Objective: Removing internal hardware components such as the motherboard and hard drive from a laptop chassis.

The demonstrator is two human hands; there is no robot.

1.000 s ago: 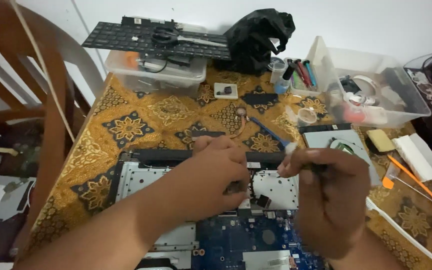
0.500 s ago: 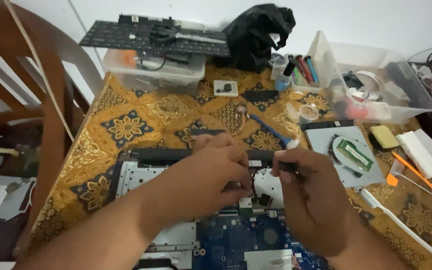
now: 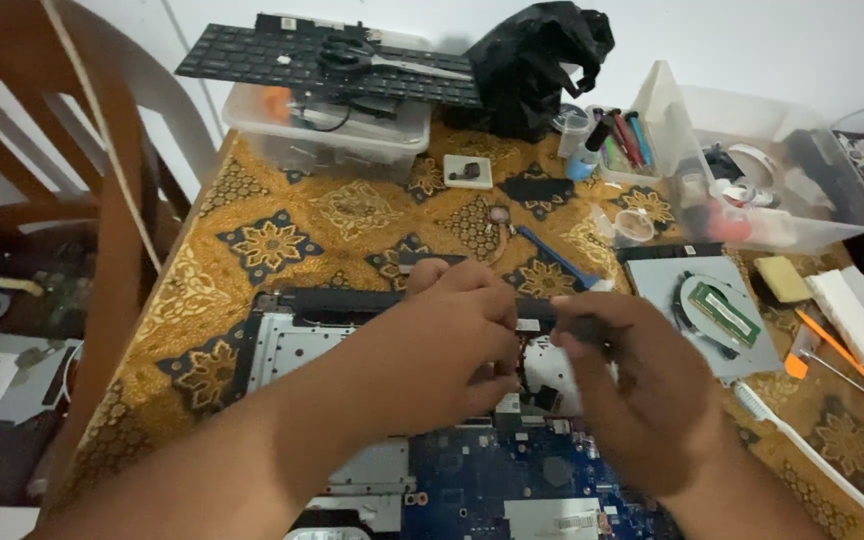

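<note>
Both hands work over an opened laptop chassis [image 3: 282, 350] that lies at the near edge of the table [image 3: 252, 240], its blue motherboard [image 3: 492, 480] exposed toward the person. The left hand [image 3: 452, 340] rests on the silver inner frame just below the black hinge bar [image 3: 342, 300], fingers curled together and pressing down, steadying the frame rather than gripping anything that shows. The right hand [image 3: 642, 390] is closed around a dark, slim tool [image 3: 577, 325], probably a screwdriver, though the hand hides most of it; its tip points into the small gap between the two hands, by a dark opening in the frame.

To do this well, the left hand should keep the frame flat, so the tip stays seated and does not skid onto the motherboard beside it. The tool wants to stand square to the part it meets, with light pressure.

Toward the right edge lie a grey cover plate [image 3: 672, 300] carrying a green memory module [image 3: 724, 313], a white toothbrush [image 3: 812, 450] and an orange pry tool [image 3: 837, 350]. A detached keyboard [image 3: 252, 60] sits on a clear box at the far edge.
</note>
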